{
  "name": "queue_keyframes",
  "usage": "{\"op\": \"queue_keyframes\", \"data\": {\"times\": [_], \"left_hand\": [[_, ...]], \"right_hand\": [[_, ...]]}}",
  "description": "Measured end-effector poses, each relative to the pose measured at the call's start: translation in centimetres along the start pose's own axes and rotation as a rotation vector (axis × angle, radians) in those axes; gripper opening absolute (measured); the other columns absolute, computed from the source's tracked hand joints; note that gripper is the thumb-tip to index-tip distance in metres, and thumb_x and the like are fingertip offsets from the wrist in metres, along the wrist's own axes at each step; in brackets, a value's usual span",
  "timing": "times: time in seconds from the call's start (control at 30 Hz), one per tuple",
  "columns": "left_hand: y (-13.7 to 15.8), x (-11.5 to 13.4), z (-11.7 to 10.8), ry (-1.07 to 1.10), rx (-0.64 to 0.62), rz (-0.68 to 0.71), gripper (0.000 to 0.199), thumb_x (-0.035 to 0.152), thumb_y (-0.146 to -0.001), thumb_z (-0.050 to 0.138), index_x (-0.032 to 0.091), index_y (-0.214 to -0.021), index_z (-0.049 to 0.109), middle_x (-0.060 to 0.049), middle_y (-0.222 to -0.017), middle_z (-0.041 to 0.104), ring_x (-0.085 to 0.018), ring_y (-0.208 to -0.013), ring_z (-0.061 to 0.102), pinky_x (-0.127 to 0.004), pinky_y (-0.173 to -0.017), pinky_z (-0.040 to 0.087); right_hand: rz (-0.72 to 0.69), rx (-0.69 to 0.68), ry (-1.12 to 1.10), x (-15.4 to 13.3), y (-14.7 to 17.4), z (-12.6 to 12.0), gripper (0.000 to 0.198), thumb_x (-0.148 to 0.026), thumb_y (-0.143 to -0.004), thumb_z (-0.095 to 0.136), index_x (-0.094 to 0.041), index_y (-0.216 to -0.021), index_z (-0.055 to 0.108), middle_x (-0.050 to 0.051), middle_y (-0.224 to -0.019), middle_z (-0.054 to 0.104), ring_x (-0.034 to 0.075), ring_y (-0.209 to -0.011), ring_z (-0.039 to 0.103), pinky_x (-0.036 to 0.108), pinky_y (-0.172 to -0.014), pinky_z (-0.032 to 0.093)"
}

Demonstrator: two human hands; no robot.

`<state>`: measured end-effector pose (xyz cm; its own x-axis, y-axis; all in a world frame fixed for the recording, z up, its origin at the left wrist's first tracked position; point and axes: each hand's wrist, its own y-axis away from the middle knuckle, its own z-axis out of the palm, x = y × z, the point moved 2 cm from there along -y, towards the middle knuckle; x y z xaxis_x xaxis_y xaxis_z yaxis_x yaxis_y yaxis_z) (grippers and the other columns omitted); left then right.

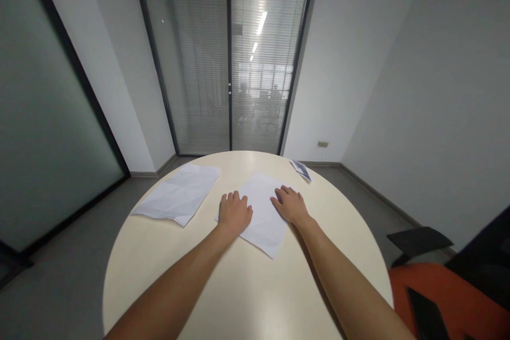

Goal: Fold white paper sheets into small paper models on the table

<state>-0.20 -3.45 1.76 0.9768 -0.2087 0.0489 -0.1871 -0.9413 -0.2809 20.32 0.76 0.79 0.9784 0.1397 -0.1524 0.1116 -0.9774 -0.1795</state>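
Observation:
A white sheet of paper lies at a slant in the middle of the round table. On its left edge rests my left hand, palm down, with the fingers extended and the thumb toward the sheet. My right hand lies flat over the sheet's right edge, fingers spread and thumb pointing inward. Neither hand has anything gripped in it. To the left is a creased stack of white paper, apart from my hands. Beyond my right hand sits a small folded card with a dark picture on it.
The cream round table fills the foreground. An orange chair with black armrests stands close at its right side. Behind the table are glass doors with blinds. A frosted glass panel is at the left.

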Motion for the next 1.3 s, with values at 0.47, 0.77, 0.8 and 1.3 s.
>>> {"op": "queue_keyframes", "data": {"times": [0.47,0.77,0.8,1.3], "left_hand": [[-1.4,-3.5,2.2,0.304,-0.202,0.293,0.06,0.047,-0.1,0.041,0.022,-0.154,0.038,-0.01,-0.166,0.027,-0.028,-0.154,0.02,-0.051,-0.124,0.02],[-1.4,-3.4,2.2,0.183,-0.138,0.154,0.056,0.046,-0.101,0.04,0.019,-0.149,0.048,-0.014,-0.16,0.039,-0.033,-0.149,0.034,-0.054,-0.122,0.022],[-1.4,-3.4,2.2,0.185,-0.127,0.157,0.055,0.046,-0.101,0.04,0.019,-0.148,0.049,-0.014,-0.159,0.04,-0.033,-0.148,0.035,-0.054,-0.121,0.023],[-1.4,-3.4,2.1,0.18,0.016,0.181,0.044,0.037,-0.098,0.049,0.018,-0.137,0.058,-0.015,-0.146,0.056,-0.032,-0.135,0.05,-0.053,-0.116,0.03]], "right_hand": [[-0.195,-0.023,-0.101,0.0,-0.1,0.1,0.044,-0.043,-0.104,0.041,-0.023,-0.139,0.059,0.011,-0.151,0.052,0.03,-0.142,0.042,0.056,-0.117,0.027],[-0.297,-0.101,-0.209,-0.6,0.2,0.1,0.063,-0.061,-0.096,0.051,-0.023,-0.146,0.054,0.012,-0.156,0.046,0.033,-0.146,0.038,0.055,-0.119,0.026],[-0.298,-0.11,-0.212,-0.5,0.2,0.1,0.063,-0.061,-0.095,0.051,-0.023,-0.146,0.054,0.012,-0.157,0.044,0.033,-0.146,0.037,0.056,-0.119,0.026],[-0.457,-0.052,-0.306,0.8,-0.5,0.3,0.058,-0.058,-0.092,0.058,-0.018,-0.134,0.067,0.016,-0.14,0.061,0.032,-0.135,0.053,0.047,-0.115,0.038]]}}
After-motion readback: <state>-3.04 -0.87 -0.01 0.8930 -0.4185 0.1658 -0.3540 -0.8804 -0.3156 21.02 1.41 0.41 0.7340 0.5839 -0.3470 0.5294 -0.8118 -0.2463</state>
